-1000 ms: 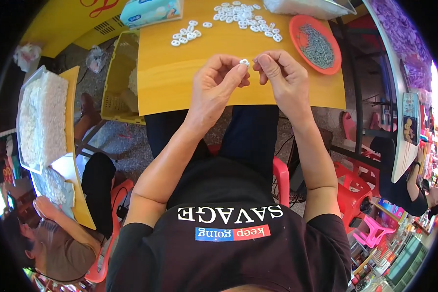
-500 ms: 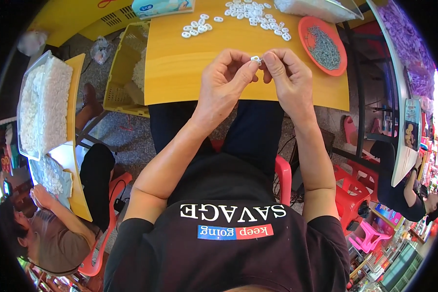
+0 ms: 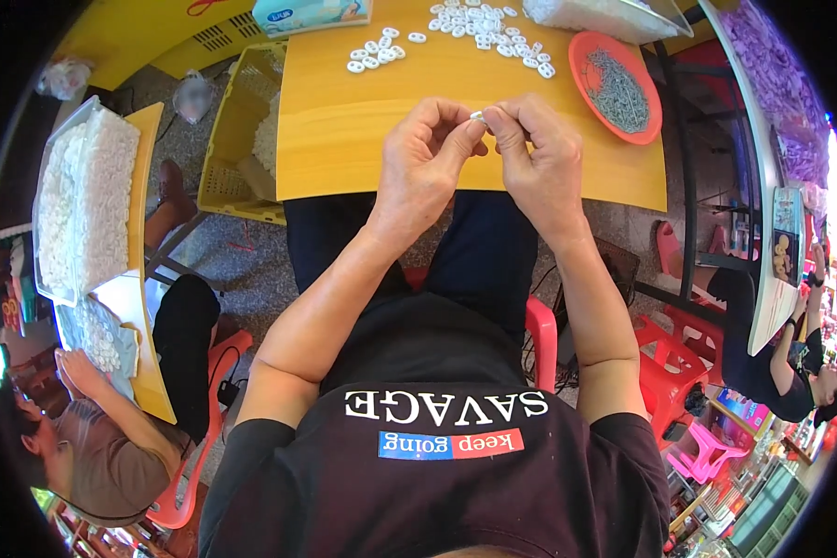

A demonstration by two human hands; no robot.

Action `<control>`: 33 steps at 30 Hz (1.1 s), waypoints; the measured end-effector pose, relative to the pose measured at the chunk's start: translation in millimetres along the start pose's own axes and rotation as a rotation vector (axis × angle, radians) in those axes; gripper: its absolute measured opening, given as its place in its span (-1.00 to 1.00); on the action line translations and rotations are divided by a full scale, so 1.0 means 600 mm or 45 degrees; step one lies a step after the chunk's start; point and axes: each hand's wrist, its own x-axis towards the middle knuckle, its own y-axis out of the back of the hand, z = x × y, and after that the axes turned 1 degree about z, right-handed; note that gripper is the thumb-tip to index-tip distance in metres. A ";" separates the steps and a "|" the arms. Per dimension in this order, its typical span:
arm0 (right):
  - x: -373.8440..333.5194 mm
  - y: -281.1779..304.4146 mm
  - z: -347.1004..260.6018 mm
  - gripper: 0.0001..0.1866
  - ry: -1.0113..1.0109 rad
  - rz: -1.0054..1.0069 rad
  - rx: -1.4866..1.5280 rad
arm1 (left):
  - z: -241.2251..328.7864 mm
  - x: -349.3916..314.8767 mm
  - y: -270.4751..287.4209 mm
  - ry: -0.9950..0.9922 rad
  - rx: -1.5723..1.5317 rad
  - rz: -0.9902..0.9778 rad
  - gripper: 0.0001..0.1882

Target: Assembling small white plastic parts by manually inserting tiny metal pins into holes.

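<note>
In the head view, the left hand [image 3: 425, 169] and right hand [image 3: 536, 156] meet fingertip to fingertip above the near edge of the yellow surface [image 3: 344, 139], each grip pinched on one small white piece [image 3: 477, 117] held between them. This looks like the fitting step on that piece. Loose white pieces [image 3: 479, 26] lie near the far edge, grey pins fill the orange dish [image 3: 581, 58] at right, so the next move likely calls for fine, steady finger pressure.

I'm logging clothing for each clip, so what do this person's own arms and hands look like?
Both forearms are bare, and the left hand and right hand wear no gloves. Short black sleeves of a T-shirt end above the elbows. No rings or watch are visible.
</note>
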 end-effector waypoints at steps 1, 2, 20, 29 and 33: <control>0.000 -0.005 0.006 -0.88 -0.024 -0.010 -0.008 | -0.005 0.004 0.003 0.034 0.008 0.012 -0.85; 0.000 -0.009 0.011 -0.89 -0.048 -0.019 -0.017 | -0.010 0.008 0.006 0.067 0.016 0.024 -0.85; 0.013 0.009 0.010 -0.93 0.299 -0.193 -0.082 | 0.004 0.001 0.031 0.328 -0.061 -0.107 -0.81; 0.016 -0.038 0.063 -0.92 0.164 -0.274 -0.002 | -0.045 0.024 0.053 0.238 0.112 -0.005 -0.85; 0.075 -0.054 0.092 -0.86 -0.148 -0.474 0.077 | -0.066 0.031 0.071 0.146 -0.016 0.107 -0.84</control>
